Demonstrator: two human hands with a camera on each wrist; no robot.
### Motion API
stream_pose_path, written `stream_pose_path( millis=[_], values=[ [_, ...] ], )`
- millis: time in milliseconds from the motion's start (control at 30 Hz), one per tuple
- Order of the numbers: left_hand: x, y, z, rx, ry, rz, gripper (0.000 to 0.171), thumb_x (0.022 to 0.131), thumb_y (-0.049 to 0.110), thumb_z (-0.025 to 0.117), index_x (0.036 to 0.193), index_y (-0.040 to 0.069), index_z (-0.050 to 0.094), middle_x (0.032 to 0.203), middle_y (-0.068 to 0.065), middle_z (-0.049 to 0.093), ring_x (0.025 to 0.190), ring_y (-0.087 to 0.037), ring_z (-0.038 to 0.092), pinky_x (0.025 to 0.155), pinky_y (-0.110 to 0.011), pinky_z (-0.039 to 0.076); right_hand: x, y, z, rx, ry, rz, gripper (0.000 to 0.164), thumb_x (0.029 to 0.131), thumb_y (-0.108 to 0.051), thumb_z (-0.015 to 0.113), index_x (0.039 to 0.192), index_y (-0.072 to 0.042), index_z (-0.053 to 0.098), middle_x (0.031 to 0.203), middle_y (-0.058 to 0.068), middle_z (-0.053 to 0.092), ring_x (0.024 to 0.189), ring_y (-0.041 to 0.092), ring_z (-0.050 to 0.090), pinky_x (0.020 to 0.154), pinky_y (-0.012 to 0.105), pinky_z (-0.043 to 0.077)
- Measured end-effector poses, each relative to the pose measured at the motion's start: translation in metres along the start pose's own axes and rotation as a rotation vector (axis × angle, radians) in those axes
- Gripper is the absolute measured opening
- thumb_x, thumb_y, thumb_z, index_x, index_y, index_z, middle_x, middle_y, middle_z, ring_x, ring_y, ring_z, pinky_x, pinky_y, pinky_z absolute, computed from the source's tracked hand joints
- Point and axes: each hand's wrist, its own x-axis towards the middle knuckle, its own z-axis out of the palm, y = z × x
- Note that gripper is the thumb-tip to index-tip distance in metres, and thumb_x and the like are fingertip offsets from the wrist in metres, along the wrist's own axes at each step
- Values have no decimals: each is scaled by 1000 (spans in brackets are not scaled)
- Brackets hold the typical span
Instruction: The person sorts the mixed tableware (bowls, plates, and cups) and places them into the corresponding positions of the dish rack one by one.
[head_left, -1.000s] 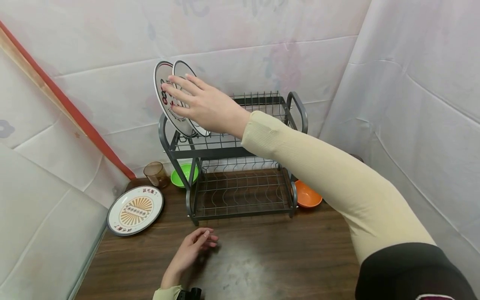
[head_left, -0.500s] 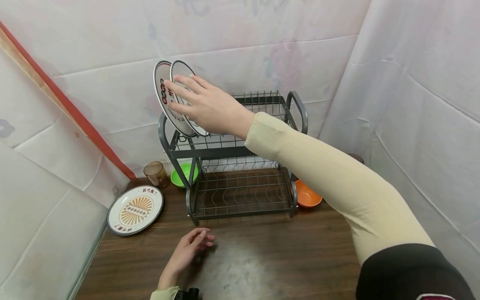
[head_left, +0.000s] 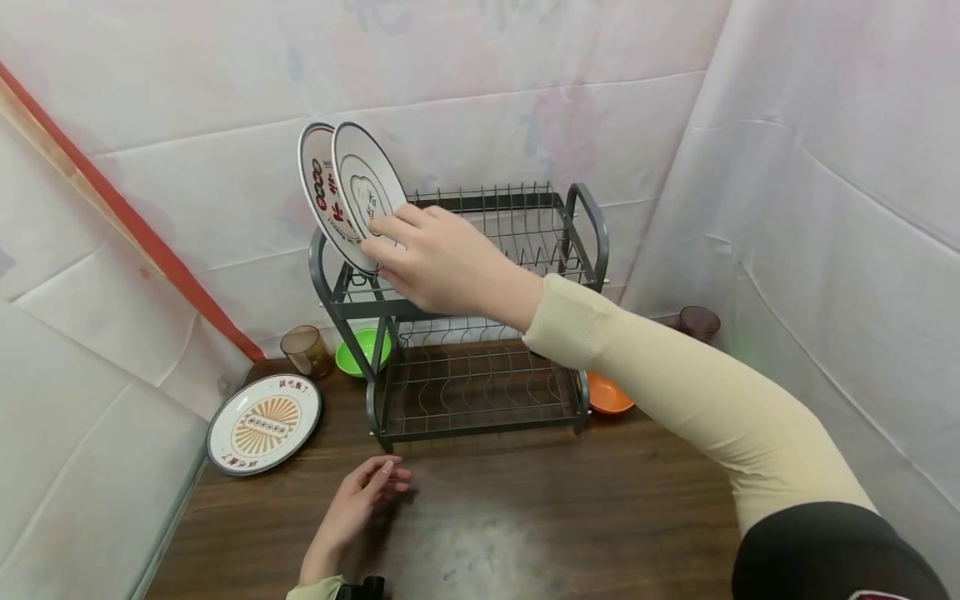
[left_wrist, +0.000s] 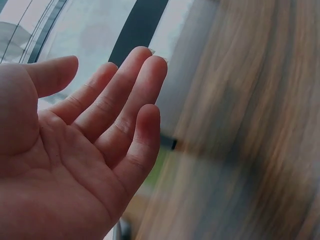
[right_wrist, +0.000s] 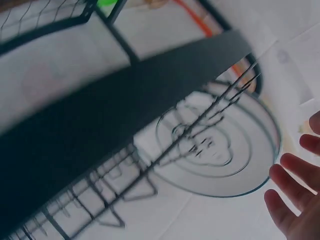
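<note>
Two white plates stand tilted side by side at the left end of the rack's upper tier: a rear plate (head_left: 318,185) with red and black print, and a front plate (head_left: 358,167) with ring lines. My right hand (head_left: 448,260) is in front of the front plate's lower edge, fingers loosely bent and holding nothing. In the right wrist view its fingers (right_wrist: 295,185) are spread near that plate's rim. My left hand (head_left: 360,496) hovers low at the table's front left, palm up in the left wrist view, fingers relaxed and nothing in it.
The two-tier dark wire dish rack (head_left: 480,433) stands on the wooden table (head_left: 570,500). A patterned plate (head_left: 264,423) lies at the left. Behind it are a brown cup (head_left: 306,350) and a green bowl (head_left: 365,350). An orange bowl (head_left: 609,393) and a dark cup (head_left: 699,322) are at right.
My right hand has drawn back from the plates, down and to the right, uncovering more of the front plate. Both plates stay standing. My left hand has shifted slightly left in view.
</note>
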Motion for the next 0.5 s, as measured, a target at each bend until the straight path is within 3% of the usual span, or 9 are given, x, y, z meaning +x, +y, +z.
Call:
stream_pose_path(
  millis=[167,367,500],
  values=[
    [-6,0,-26,30,90,-8,41,107,25,47,133,-7,53,115,-23,68,99,-29,69,86,-40,52,-17,-22,-5,56,102,-6,26,100,-23,53,116,-9,69,113,5,67,102,24,61,83,34,51],
    [-13,0,-64,137,171,2,50,107,37,44,135,-5,51,120,-19,67,100,-19,68,86,-33,51,-45,-42,-5,125,194,-6,21,97,-21,59,105,-9,72,98,2,70,87,20,63,75,30,52],
    [-17,-1,-83,179,227,-5,53,107,41,43,134,-4,51,121,-17,67,99,-13,67,84,-32,51,-69,-52,-1,168,230,34,16,95,-20,61,101,-10,73,93,-1,71,81,17,62,70,28,52]
  ],
)
